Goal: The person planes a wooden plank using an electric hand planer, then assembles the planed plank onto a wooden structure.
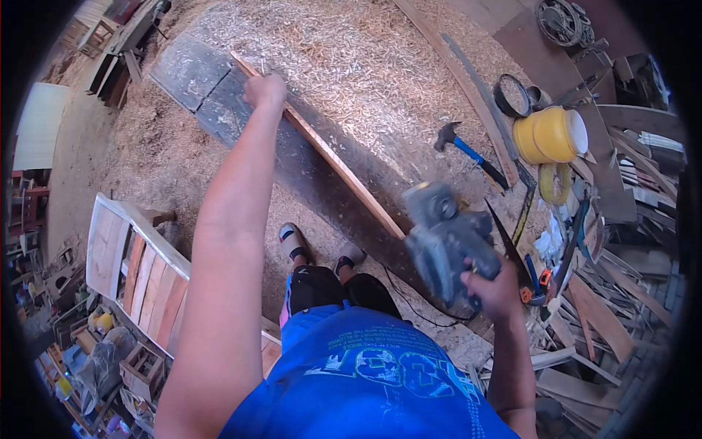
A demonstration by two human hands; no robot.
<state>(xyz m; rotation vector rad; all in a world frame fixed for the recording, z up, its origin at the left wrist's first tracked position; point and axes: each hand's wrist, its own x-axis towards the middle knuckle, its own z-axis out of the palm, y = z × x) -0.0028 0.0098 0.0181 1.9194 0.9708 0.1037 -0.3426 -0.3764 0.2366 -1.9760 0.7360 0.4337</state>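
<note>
My left hand (265, 91) is closed round the far part of a narrow wooden strip (340, 170). That strip runs slantwise along a dark, worn plank (311, 175). In my right hand (497, 289) is the rear handle of a dark electric hand planer (442, 238), slightly smeared by motion. The planer overlaps the strip's near end in this view, and its underside is hidden. A black power cord (413, 314) trails on the ground below it.
Wood shavings (329, 44) cover the ground. To the right are a claw hammer (472, 155), a yellow container (548, 135), a handsaw (504, 238) and scrap wood (607, 322). A slatted wooden piece (150, 282) stands at left, near my feet (295, 241).
</note>
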